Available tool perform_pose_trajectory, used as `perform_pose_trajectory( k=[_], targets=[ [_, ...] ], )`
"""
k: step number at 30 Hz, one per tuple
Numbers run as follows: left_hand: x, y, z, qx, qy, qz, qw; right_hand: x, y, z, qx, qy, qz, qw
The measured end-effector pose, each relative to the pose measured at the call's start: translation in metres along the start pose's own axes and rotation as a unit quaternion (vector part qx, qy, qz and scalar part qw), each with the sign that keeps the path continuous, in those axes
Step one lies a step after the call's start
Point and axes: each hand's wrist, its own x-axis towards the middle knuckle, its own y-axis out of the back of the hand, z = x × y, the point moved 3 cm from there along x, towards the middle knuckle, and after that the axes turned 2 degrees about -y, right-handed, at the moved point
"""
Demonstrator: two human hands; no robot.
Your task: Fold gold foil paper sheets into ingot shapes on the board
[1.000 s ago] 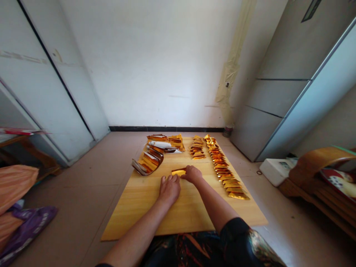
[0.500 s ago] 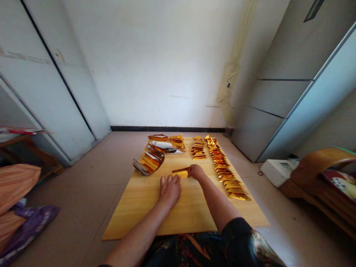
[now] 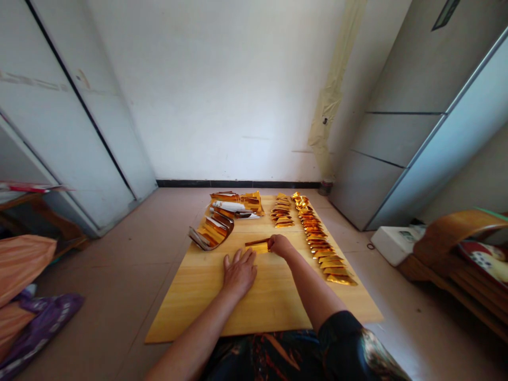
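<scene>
A small sheet of gold foil paper (image 3: 260, 247) lies on the wooden board (image 3: 190, 301), its far edge turned up in a darker strip. My right hand (image 3: 279, 245) pinches the sheet's right end. Spread flat on the board, my left hand (image 3: 240, 271) has its fingertips at the sheet's near left corner. To the right runs a long row of folded gold foil pieces (image 3: 317, 241). A shorter row of folded pieces (image 3: 282, 211) stands behind my right hand. Loose gold and white sheets (image 3: 214, 230) lie curled at the board's far left.
More stacked foil sheets (image 3: 238, 203) sit at the board's back edge. Behind is a white wall (image 3: 222, 106). A grey fridge (image 3: 381, 159) and a wooden seat (image 3: 448, 259) stand right. Orange and purple bags (image 3: 43, 323) lie on the floor at left.
My left hand has shifted slightly left, its fingers a little more spread. My right hand keeps its pinch on the foil sheet, and the rows of folded pieces are unchanged.
</scene>
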Motion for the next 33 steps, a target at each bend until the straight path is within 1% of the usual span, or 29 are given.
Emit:
perform_pose_trajectory(
  k=[6,11,18,22,25,27,29,33],
  targets=[
    [0.0,0.0,-0.004,-0.007,0.002,-0.008,1.0,-0.009,0.007,-0.009,-0.018,0.011,0.001,1.0],
    [-0.001,0.001,-0.007,0.001,-0.002,-0.019,1.0,-0.011,0.008,-0.013,-0.037,0.011,0.001,0.999],
    [0.0,0.002,-0.006,0.003,-0.002,-0.011,1.0,-0.007,0.005,-0.012,-0.048,0.01,0.004,0.999],
    [-0.001,0.001,-0.009,0.003,-0.002,-0.002,1.0,-0.006,0.002,-0.006,-0.039,0.013,0.009,0.999],
    [0.0,0.002,-0.011,-0.003,-0.006,0.002,1.0,-0.006,-0.001,0.004,-0.014,0.023,0.015,1.0],
    [0.003,0.004,-0.011,-0.009,-0.007,0.01,1.0,-0.008,-0.002,0.014,0.047,0.032,0.036,0.998],
    [0.007,0.005,-0.011,-0.016,-0.005,0.019,1.0,-0.01,-0.002,0.021,0.085,0.049,0.056,0.994],
    [0.013,0.006,-0.008,-0.021,-0.012,0.048,0.999,-0.014,-0.003,0.026,0.117,0.067,0.058,0.989]
  ],
)
